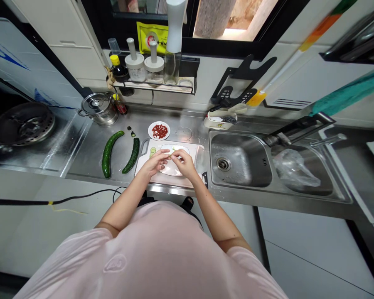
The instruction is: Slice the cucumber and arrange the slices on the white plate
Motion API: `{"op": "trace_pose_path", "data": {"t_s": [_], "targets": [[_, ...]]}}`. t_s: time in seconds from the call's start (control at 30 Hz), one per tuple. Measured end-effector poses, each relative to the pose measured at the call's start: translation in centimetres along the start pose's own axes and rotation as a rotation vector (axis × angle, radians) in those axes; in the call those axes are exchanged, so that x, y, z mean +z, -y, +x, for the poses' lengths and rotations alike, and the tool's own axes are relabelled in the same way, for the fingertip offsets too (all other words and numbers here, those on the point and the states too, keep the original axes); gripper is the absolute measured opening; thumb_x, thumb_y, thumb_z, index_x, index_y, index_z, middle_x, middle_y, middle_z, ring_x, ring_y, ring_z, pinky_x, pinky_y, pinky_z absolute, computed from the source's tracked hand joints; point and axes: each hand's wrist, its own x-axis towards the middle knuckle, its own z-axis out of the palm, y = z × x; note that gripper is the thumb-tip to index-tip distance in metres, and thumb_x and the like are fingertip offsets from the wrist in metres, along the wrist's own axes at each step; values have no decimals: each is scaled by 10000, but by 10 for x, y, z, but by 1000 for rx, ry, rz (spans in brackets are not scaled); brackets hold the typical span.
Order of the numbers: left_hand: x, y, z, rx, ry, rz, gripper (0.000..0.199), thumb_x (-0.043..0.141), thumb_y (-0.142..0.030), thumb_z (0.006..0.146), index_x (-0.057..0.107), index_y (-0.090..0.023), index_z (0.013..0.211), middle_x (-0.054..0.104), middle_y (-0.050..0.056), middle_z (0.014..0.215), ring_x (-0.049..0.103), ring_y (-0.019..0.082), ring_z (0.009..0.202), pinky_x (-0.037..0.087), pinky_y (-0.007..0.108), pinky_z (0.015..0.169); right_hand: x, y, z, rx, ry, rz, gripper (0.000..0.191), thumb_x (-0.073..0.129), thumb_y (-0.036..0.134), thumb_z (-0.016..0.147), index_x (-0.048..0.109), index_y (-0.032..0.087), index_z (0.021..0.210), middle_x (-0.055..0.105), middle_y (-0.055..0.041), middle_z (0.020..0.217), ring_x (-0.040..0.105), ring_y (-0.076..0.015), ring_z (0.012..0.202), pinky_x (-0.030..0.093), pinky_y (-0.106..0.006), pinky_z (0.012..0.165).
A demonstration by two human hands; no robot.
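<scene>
My left hand and my right hand meet fingertip to fingertip above a white plate. Fingers on both are pinched together; whatever lies between them is too small to make out. Under the plate is a white cutting board with a grey handle. Pale green cucumber slices lie on the board left of the plate, and a bit more pale green shows on the plate's far side. Along the board's right edge rests a knife with a black handle.
Left of the board lie a cut cucumber, a whole cucumber and dark end pieces. Behind stands a dish of chopped red pieces. A lidded pot and wok are further left; a double sink is right.
</scene>
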Motion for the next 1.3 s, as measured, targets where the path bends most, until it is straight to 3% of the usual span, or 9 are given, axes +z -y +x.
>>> {"op": "trace_pose_path", "data": {"t_s": [0.33,0.63,0.9,1.07,1.3], "targets": [[3,-3,-2,122,-87,170,497,757,-275,594,587,-241,1060,586,-9,752,507,52,579,313,135,464,0,-4,1,-4,-10,-43,198,527,384,857,634,222,815,599,-35,835,532,-170,822,417,-276,656],[8,-3,2,303,-84,219,572,786,-267,539,555,-216,1060,577,-50,679,476,45,542,299,149,482,0,-4,5,22,-47,-31,182,541,374,828,620,218,776,596,-29,814,541,-169,809,419,-277,651],[10,-2,1,477,-89,296,540,765,-265,592,535,-195,1076,602,-19,746,546,80,665,402,193,663,2,-3,7,35,-61,1,171,533,348,819,597,211,739,592,-20,797,546,-157,790,403,-255,623],[14,-3,-2,491,-156,344,537,773,-244,573,552,-207,1061,596,-19,757,537,80,661,358,171,590,1,-4,8,66,-59,31,186,541,359,807,596,206,716,593,-21,799,546,-153,781,403,-245,609],[13,4,2,543,-153,339,493,758,-258,606,540,-217,1047,584,-23,747,526,76,654,358,172,588,2,-8,10,68,-62,42,168,542,340,808,594,207,721,584,-13,783,547,-146,761,398,-237,603]]}}
